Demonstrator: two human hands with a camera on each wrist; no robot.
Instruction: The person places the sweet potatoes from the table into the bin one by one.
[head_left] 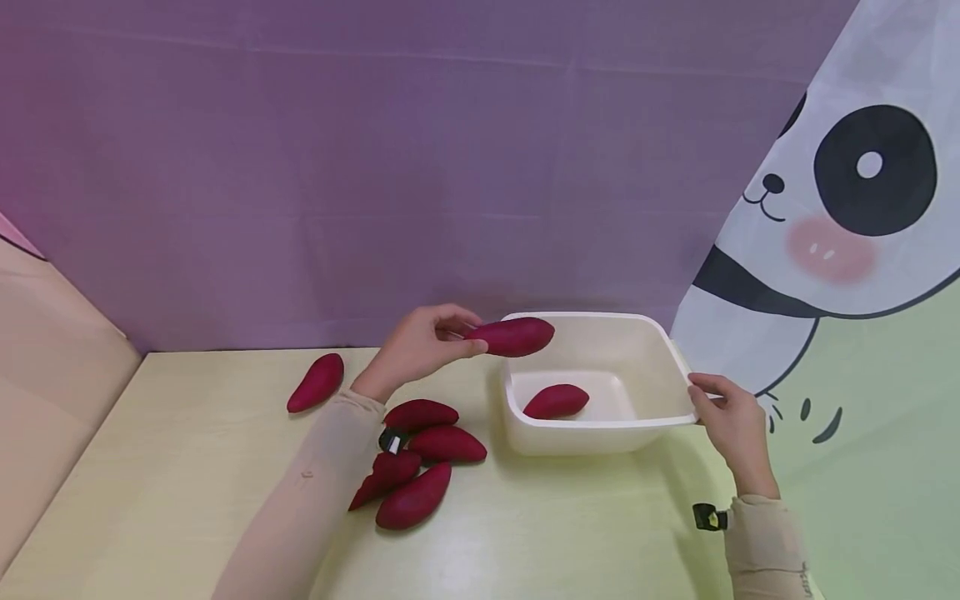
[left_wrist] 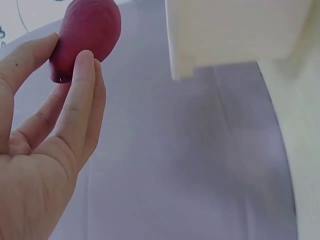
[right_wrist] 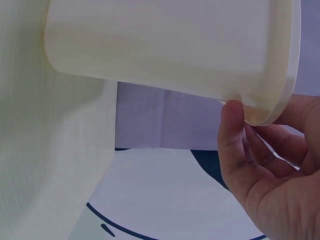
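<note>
A dark red sweet potato is pinched by one end between the thumb and fingers of my left hand, in the air over the left rim of a white plastic basin. In the left wrist view the fingertips press on the sweet potato, with the basin's wall to its right. Another sweet potato lies inside the basin. My right hand grips the basin's right rim; in the right wrist view thumb and fingers of that hand pinch the rim near a corner.
Several sweet potatoes lie in a cluster left of the basin, partly behind my left forearm. One more sweet potato lies farther left on the pale wooden table. Behind stands a purple cloth; a panda-print cloth hangs at the right.
</note>
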